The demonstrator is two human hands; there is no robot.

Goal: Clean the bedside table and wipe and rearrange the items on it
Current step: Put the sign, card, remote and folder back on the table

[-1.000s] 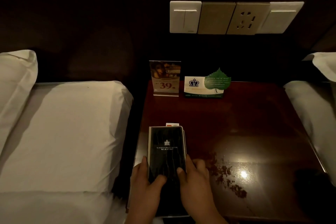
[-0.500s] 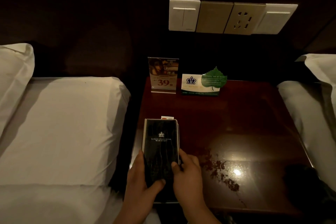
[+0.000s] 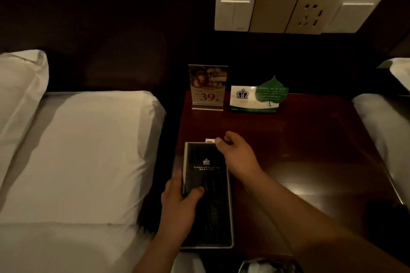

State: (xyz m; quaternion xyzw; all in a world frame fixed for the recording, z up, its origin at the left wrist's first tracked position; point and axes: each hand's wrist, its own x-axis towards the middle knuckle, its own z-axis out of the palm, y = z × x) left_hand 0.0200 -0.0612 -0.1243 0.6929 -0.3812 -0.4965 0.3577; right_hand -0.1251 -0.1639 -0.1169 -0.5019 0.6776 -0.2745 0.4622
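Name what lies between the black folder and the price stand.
Head view: mostly bare tabletop; a small white-and-orange card peeks out at the black folder's far edge, by the right hand's fingers, short of the price stand.

Folder (image 3: 208,213) lies front-left on table (image 3: 310,139), seemingly atop a card (image 3: 210,140).

One polished red-brown wooden bedside table (image 3: 310,139), centre right of the frame. On it, four items: one long black folder with a silver rim (image 3: 206,184), one small white-and-orange card (image 3: 209,140) at its far end, one clear acrylic sign stand printed with a red 39 (image 3: 208,87), one white tent card with a green leaf cut-out (image 3: 255,99). Four wall plates in a row, upper right: left white switch plate (image 3: 235,10), plain gold blank plate (image 3: 274,12), gold socket plate (image 3: 312,14), right white switch plate (image 3: 359,12). Four white pillows: far-left pillow (image 3: 20,86), large left pillow (image 3: 88,150), upper-right pillow (image 3: 402,71), lower-right pillow (image 3: 386,122). Two bare hands: left hand (image 3: 179,201), right hand (image 3: 237,153).
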